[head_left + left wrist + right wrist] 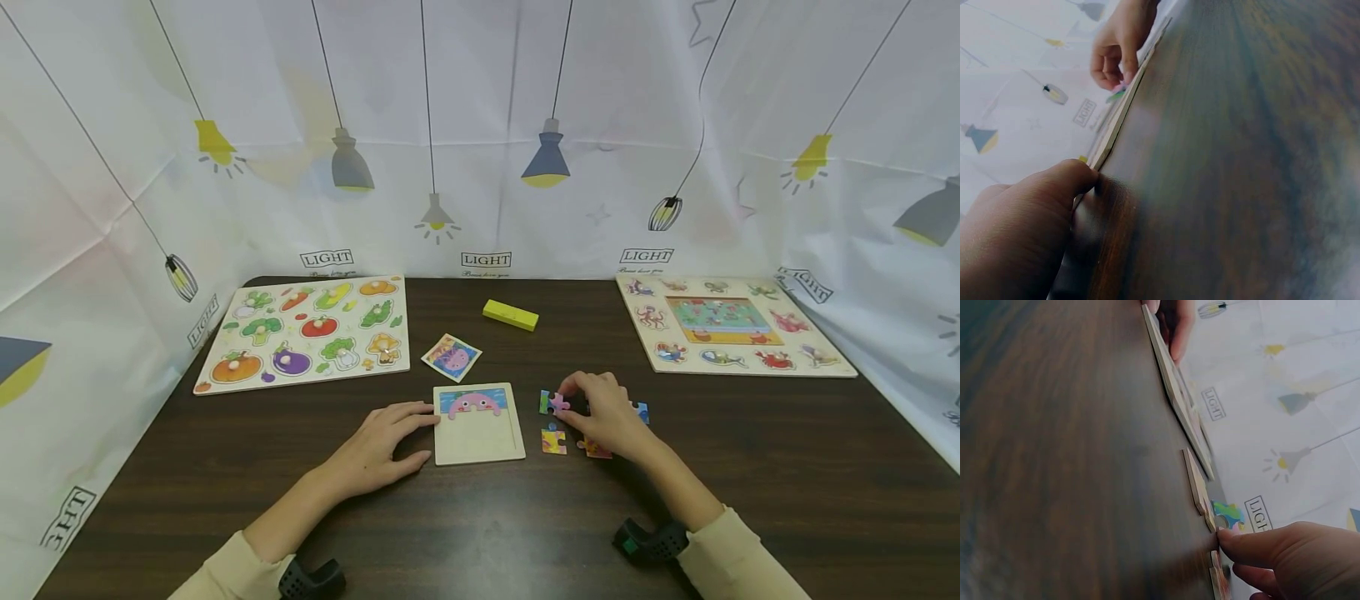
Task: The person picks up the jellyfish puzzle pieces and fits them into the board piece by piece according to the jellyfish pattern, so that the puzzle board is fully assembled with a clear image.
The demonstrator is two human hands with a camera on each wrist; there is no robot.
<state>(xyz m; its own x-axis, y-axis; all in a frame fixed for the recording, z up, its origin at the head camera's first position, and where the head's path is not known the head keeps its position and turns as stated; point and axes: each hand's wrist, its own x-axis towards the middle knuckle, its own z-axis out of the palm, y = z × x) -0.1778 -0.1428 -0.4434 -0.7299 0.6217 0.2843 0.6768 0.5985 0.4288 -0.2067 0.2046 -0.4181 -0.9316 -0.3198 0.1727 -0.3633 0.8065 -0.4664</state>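
Vegetable puzzle board [352,331]: far left, flat on the dark wooden table [480,533].
Left hand [378,446]: fingers spread apart, loosely straight, fingertips touching the left edge of the wooden puzzle tray [480,439].
Picture card [452,358]: just beyond the tray, lying askew.
Puzzle tray: near centre, between the hands; a pink face on blue fills its far strip, bare wood nearer.
Yellow block [511,315]: farther back, right of the card.
Green-and-pink jigsaw piece [554,403]: right of the tray, pinched between the right hand's [609,412] thumb and finger.
Loose jigsaw pieces [553,442]: nearer and right, partly hidden by that hand.
Sea-animal puzzle board [693,360]: far right.
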